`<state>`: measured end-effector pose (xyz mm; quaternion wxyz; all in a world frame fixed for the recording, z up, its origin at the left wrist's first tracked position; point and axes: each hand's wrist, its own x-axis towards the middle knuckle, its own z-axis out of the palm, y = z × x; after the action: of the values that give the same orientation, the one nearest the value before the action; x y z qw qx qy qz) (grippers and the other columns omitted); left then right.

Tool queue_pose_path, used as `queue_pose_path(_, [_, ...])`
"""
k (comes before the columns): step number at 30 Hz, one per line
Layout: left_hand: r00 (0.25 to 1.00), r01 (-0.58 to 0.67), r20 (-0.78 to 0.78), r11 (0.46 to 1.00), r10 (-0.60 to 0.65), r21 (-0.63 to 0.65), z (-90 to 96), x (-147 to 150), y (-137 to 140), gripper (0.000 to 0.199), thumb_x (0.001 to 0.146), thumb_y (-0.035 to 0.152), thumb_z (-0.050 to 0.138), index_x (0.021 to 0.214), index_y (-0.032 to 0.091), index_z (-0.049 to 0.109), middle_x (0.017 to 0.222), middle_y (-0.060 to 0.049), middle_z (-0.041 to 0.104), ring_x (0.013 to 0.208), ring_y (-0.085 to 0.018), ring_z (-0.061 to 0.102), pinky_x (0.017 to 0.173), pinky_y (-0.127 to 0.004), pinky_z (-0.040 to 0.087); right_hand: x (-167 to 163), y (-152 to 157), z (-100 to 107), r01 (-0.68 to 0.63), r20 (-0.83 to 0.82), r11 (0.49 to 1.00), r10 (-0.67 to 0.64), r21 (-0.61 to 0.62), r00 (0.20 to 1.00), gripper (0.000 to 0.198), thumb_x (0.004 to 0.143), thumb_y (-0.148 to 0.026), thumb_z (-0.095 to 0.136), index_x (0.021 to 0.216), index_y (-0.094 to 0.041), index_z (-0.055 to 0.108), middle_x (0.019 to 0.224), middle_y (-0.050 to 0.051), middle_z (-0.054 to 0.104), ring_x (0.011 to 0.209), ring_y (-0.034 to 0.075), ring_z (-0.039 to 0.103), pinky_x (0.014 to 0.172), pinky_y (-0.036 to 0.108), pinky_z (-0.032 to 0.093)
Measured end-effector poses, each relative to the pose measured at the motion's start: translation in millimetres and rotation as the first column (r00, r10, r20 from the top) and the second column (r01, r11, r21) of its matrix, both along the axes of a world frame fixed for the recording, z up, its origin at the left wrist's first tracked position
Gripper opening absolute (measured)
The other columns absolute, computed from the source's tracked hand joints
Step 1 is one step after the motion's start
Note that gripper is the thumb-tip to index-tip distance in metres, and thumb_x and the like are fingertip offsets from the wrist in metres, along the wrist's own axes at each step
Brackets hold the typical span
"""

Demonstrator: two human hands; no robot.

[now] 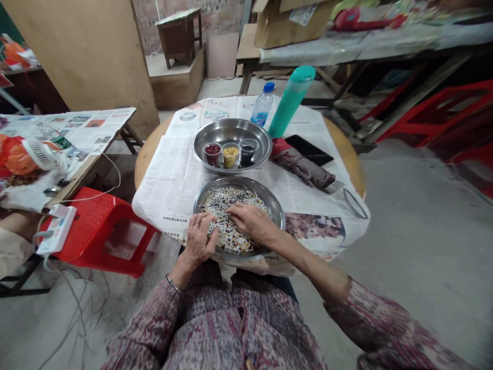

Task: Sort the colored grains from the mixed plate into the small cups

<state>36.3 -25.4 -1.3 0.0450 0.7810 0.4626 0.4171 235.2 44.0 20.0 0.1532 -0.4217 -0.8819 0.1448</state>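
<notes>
A shallow steel basin (282, 218) nearest my body holds a spread of tiny mixed pieces (241, 239), white, black, yellow and dark red; beads or grains, I cannot tell which. My left hand (199, 236) rests at the basin's left rim, thumb and fingers apart, with nothing visible in it. Over the middle of the pieces, my right hand (250, 220) has its fingertips pinched together; whatever they hold is too small to make out. Behind stands a second steel basin (200, 134) with three clear cups: a dark red one (212, 153), a yellow one (230, 156) and a black one (247, 153).
Newspaper (162, 190) covers the round table. A blue-capped bottle (262, 105), a teal bottle (291, 100), a folded umbrella (302, 163) and a dark tablet (308, 150) stand or lie beyond. At left are a red stool (96, 226) and a power strip (57, 228).
</notes>
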Motion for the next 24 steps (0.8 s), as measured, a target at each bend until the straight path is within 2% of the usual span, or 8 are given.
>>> queue_pose_path(3, [0.999, 0.005, -0.052, 0.999, -0.007, -0.046, 11.1, 0, -3, 0.016, 0.098, 0.019, 0.052, 0.114, 0.019, 0.054, 0.111, -0.009, 0.062, 0.109, -0.023, 0.057, 0.099, -0.041, 0.047, 26, -8, -7, 0.088, -0.079, 0.991, -0.08, 0.096, 0.994, 0.023, 0.095, -0.025, 0.054, 0.113, -0.019, 0.068, 0.107, 0.01, 0.073, 0.099, 0.023, 0.068, 0.09, 0.036, 0.051])
queue_pose_path(5, [0.992, 0.013, -0.123, 0.995, -0.025, -0.1, 20.8, -1, 1, 0.02, 0.096, 0.016, 0.053, 0.116, 0.019, 0.056, 0.116, -0.01, 0.059, 0.115, -0.024, 0.055, 0.103, -0.042, 0.047, 45, -16, -15, 0.115, -0.055, 0.982, -0.108, 0.151, 0.993, 0.028, 0.092, -0.028, 0.059, 0.116, -0.018, 0.066, 0.115, 0.014, 0.072, 0.106, 0.027, 0.067, 0.094, 0.04, 0.051])
queue_pose_path(8, [0.967, -0.005, -0.252, 0.983, -0.043, -0.185, 31.7, 0, 21, 0.037, 0.09, 0.006, 0.049, 0.125, 0.017, 0.054, 0.131, -0.014, 0.052, 0.127, -0.026, 0.048, 0.109, -0.045, 0.045, 59, -28, -27, 0.111, 0.017, 0.982, -0.115, 0.152, 0.993, 0.028, 0.087, -0.027, 0.063, 0.113, -0.019, 0.066, 0.114, 0.015, 0.072, 0.108, 0.029, 0.067, 0.094, 0.04, 0.051])
queue_pose_path(12, [0.884, -0.173, -0.468, 0.918, -0.015, -0.356, 35.4, 13, 60, 0.056, 0.08, 0.0, 0.051, 0.135, 0.01, 0.047, 0.141, -0.02, 0.044, 0.13, -0.031, 0.045, 0.11, -0.047, 0.043, 44, -31, -33, 0.132, 0.033, 0.987, -0.135, 0.093, 0.99, 0.03, 0.086, -0.022, 0.056, 0.115, -0.018, 0.063, 0.11, 0.013, 0.073, 0.106, 0.028, 0.066, 0.093, 0.039, 0.05])
queue_pose_path(15, [0.821, -0.227, -0.568, 0.873, -0.066, -0.431, 36.0, 29, 75, 0.049, 0.081, 0.002, 0.05, 0.128, 0.011, 0.053, 0.132, -0.019, 0.051, 0.121, -0.032, 0.049, 0.103, -0.047, 0.047, 24, -22, -30, 0.199, -0.015, 0.98, -0.199, 0.024, 0.98, 0.03, 0.086, -0.021, 0.053, 0.114, -0.016, 0.064, 0.108, 0.014, 0.072, 0.103, 0.027, 0.065, 0.092, 0.037, 0.048])
queue_pose_path(17, [0.822, -0.182, -0.554, 0.858, -0.135, -0.48, 36.2, 38, 75, 0.04, 0.082, 0.003, 0.049, 0.12, 0.013, 0.058, 0.122, -0.016, 0.055, 0.115, -0.03, 0.053, 0.101, -0.044, 0.048, 15, -16, -28, 0.236, -0.061, 0.971, -0.238, -0.036, 0.969, 0.028, 0.085, -0.02, 0.053, 0.11, -0.015, 0.065, 0.105, 0.014, 0.073, 0.1, 0.026, 0.065, 0.09, 0.036, 0.047])
queue_pose_path(20, [0.886, -0.084, -0.42, 0.823, -0.195, -0.561, 35.5, 43, 70, 0.031, 0.082, 0.004, 0.049, 0.11, 0.014, 0.06, 0.108, -0.013, 0.061, 0.107, -0.025, 0.058, 0.1, -0.038, 0.048, 5, -10, -25, 0.254, -0.157, 0.961, -0.27, -0.113, 0.95, 0.028, 0.081, -0.017, 0.052, 0.104, -0.016, 0.067, 0.097, 0.012, 0.074, 0.093, 0.024, 0.064, 0.085, 0.034, 0.046])
queue_pose_path(24, [0.977, -0.036, -0.182, 0.764, -0.108, -0.644, 34.3, 39, 69, 0.027, 0.082, 0.007, 0.051, 0.106, 0.015, 0.062, 0.098, -0.007, 0.068, 0.096, -0.022, 0.063, 0.092, -0.035, 0.051, -4, -7, -24, 0.259, -0.263, 0.941, -0.312, -0.218, 0.913, 0.025, 0.079, -0.016, 0.052, 0.096, -0.017, 0.07, 0.086, 0.008, 0.073, 0.082, 0.021, 0.063, 0.079, 0.032, 0.045])
